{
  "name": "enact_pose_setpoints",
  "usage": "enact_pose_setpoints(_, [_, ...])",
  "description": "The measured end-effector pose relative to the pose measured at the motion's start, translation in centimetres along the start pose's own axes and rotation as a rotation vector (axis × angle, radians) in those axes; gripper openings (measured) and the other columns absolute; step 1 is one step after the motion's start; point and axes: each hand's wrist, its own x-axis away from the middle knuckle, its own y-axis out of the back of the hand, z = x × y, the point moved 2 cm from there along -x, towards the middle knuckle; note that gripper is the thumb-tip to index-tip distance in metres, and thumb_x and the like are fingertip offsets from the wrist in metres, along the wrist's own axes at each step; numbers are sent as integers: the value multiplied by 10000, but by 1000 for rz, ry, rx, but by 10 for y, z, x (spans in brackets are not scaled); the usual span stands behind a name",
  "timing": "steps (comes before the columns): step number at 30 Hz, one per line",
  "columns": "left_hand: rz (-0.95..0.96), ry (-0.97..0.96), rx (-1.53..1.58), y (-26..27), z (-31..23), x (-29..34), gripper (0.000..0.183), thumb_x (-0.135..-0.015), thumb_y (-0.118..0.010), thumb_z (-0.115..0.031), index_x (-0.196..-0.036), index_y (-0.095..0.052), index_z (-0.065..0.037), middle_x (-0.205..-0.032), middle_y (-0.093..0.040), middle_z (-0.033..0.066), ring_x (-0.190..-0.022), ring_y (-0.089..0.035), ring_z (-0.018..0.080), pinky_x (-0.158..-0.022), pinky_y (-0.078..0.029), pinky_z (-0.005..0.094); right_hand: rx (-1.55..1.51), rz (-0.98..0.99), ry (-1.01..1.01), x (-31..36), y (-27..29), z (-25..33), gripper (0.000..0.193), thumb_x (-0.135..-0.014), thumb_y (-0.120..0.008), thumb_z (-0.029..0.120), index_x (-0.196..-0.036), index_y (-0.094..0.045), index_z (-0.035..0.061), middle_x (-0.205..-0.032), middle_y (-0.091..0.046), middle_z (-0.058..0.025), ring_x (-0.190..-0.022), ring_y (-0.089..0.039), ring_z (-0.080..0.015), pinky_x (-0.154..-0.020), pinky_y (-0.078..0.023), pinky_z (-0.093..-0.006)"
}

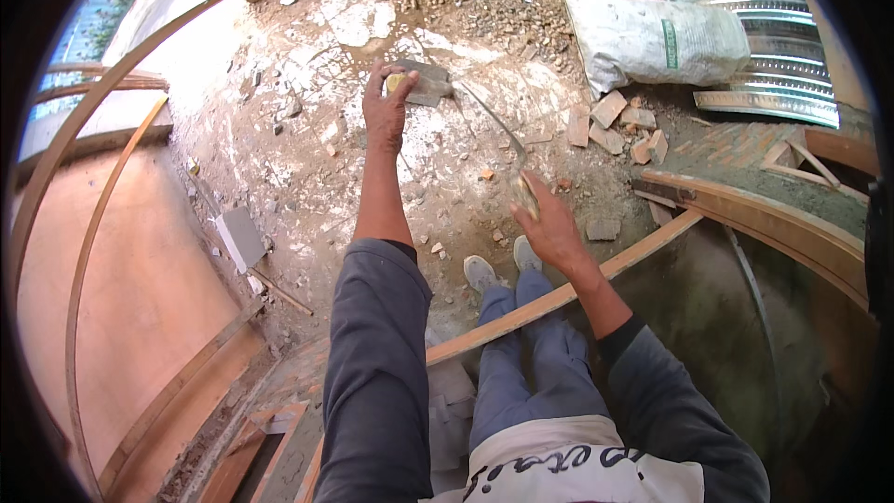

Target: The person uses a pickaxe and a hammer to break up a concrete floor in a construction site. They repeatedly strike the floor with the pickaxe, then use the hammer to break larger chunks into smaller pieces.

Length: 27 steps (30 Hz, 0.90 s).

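Observation:
Out in front, my left hand (pixel 384 112) is closed around the yellowish handle of a flat grey plastering float (pixel 430 86), its blade pointing to the right. My right hand (pixel 551 228), lower and nearer my body, grips the handle of a trowel (pixel 501 123). The trowel's thin blade, seen nearly edge-on, slants up and left, and its tip appears close to the float's right end; I cannot tell whether they touch. Grey-white mortar smears and rubble lie on the ground below both tools.
A white woven sack (pixel 656 37) lies far right, beside shiny corrugated metal sheets (pixel 773 47). Broken bricks (pixel 610 110) are piled in front of it. A wooden strip (pixel 643 251) crosses near my legs. Left are a pale block (pixel 240 238) and a smooth orange-tan panel (pixel 140 298).

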Motion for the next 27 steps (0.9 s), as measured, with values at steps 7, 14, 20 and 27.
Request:
enact_pose_setpoints(7, [28,34,-433,-4,5,55,299,-850,-744,-217,-1010,-677,27,-1064,-713,231,-999,-691,302,-885,-526,395,-477,214,-755,110,-9,-80,547,-951,-648,165,-1457,-460,79,-749,-536,-27,-453,-494,-103,-391,-418,-290])
enact_pose_setpoints(14, [761,511,-1177,40,83,125,320,-782,-720,-217,-843,-674,93,-742,-697,235,-645,-714,340,-634,-574,437,-518,333,-932,171,20,-96,564,-941,-650,178,-1460,-448,87,-749,-534,-38,-473,-519,-126,-406,-456,-306])
enact_pose_setpoints(20, [525,812,-895,52,161,217,256,-756,-767,-168,-719,-661,62,-626,-659,185,-570,-698,273,-490,-523,400,-577,332,-973,192,25,-102,563,-947,-644,161,-1469,-440,104,-732,-524,-33,-479,-525,-128,-396,-452,-302])
enact_pose_setpoints(27, [338,1059,-458,66,112,385,206,-799,-729,-71,-886,-589,52,-620,-607,90,-504,-605,182,-433,-476,347,-596,408,-1026,212,9,-116,563,-945,-653,174,-1465,-447,107,-733,-536,-40,-477,-537,-136,-392,-458,-306])
